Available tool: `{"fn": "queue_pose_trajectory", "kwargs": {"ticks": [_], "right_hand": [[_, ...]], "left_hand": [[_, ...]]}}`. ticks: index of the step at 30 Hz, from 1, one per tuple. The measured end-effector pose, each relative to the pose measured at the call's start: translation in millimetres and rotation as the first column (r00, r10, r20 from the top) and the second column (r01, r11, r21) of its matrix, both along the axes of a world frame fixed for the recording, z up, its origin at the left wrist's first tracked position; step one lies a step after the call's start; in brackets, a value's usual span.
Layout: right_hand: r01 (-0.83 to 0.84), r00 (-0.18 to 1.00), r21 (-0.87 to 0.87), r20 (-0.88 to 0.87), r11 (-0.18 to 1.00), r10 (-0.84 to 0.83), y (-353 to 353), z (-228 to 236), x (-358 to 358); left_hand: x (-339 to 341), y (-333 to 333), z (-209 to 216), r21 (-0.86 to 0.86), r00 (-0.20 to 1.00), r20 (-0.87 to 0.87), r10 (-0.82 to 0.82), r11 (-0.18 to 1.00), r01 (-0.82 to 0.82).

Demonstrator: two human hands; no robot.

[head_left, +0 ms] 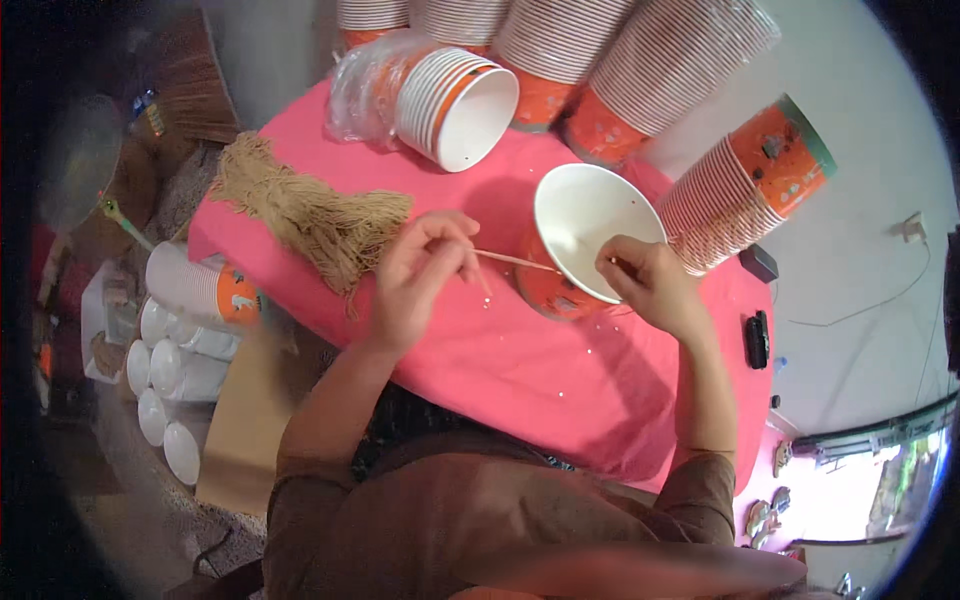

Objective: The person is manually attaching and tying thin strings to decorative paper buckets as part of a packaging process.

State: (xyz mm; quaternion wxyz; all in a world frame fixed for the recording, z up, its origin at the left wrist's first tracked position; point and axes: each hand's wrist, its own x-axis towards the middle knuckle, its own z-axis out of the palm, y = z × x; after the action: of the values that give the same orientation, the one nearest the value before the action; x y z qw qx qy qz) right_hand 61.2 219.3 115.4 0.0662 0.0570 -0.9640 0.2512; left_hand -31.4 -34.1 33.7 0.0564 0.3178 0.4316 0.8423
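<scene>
A pink cloth [480, 355] covered the table, wrinkled toward its near edge and dotted with small white specks [487, 303]. On it, right of the middle, stood 1 open paper bucket [572, 215], white inside and orange outside, tipped toward the person. The left hand [420, 275] gripped a thin tan strand [515, 260] that ran across to the bucket's near side. The right hand [655, 285] was at the rim with its fingers drawn together; whether they pinched anything could not be told. A bundle of tan string [310, 215] lay left of the bucket. Behind, 1 nested stack [425, 110] lay on its side, partly in clear plastic, and 4 tall bucket stacks [625, 75] lined the back. Another stack [750, 190] leaned at the right, near a small black object [757, 340]. To the left, below table height, white buckets [170, 370] lay beside brown cardboard [240, 425]. A pale wall [860, 130] carried an outlet [912, 228]; bright light came through an opening [850, 490] at lower right.
</scene>
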Motion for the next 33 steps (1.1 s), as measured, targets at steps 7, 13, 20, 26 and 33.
{"fn": "queue_pose_trajectory", "kwargs": {"ticks": [7,13,20,26,33], "right_hand": [[-0.136,0.990,-0.068,-0.047,0.988,0.133,4,-1,-9],[-0.132,0.977,-0.099,-0.180,0.986,0.112,2,-2,-16],[-0.221,0.973,-0.401,-0.150,0.889,0.175,-16,18,5],[-0.412,0.883,-0.032,-0.260,0.911,0.390,-43,25,-6],[-0.103,0.981,-0.358,-0.188,0.928,0.036,-32,10,-29]], "left_hand": [[-3,-8,15,0.202,0.969,0.083,-0.233,0.956,0.213],[-6,-8,18,-0.152,0.986,0.126,-0.113,0.980,0.132],[7,28,11,-0.411,0.997,-0.049,0.066,0.908,-0.080],[21,42,13,-0.366,0.966,-0.258,0.031,0.922,-0.128],[10,44,10,-0.231,0.976,0.009,-0.218,0.949,0.214]]}}
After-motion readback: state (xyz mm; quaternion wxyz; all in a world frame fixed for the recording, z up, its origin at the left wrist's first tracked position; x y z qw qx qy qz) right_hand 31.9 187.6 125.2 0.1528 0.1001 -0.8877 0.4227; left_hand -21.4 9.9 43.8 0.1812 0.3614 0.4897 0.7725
